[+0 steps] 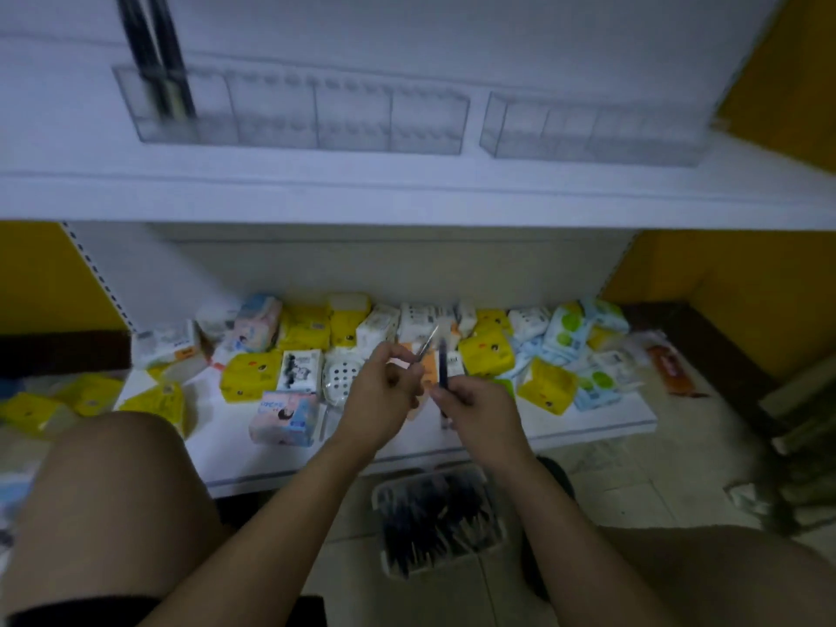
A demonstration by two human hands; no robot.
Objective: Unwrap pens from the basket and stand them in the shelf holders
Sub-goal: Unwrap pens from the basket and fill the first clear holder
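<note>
My right hand point(475, 400) grips a dark blue pen point(442, 364) that points upward in front of the lower shelf. My left hand point(384, 391) pinches a thin clear wrapper point(427, 343) drawn off to the pen's left. Between my knees on the floor sits a white basket point(434, 518) filled with several wrapped dark pens. On the upper shelf stand two rows of clear holders, one on the left point(294, 113) and one on the right point(588, 133). Two or three dark pens point(158, 61) stand in the leftmost compartment.
The lower shelf point(588, 425) carries several tissue packs in yellow, white, blue and pink point(488, 350). The white upper shelf point(407, 196) overhangs it. Yellow walls flank the unit. My bare knees frame the basket, and an orange packet point(674, 368) lies at the right.
</note>
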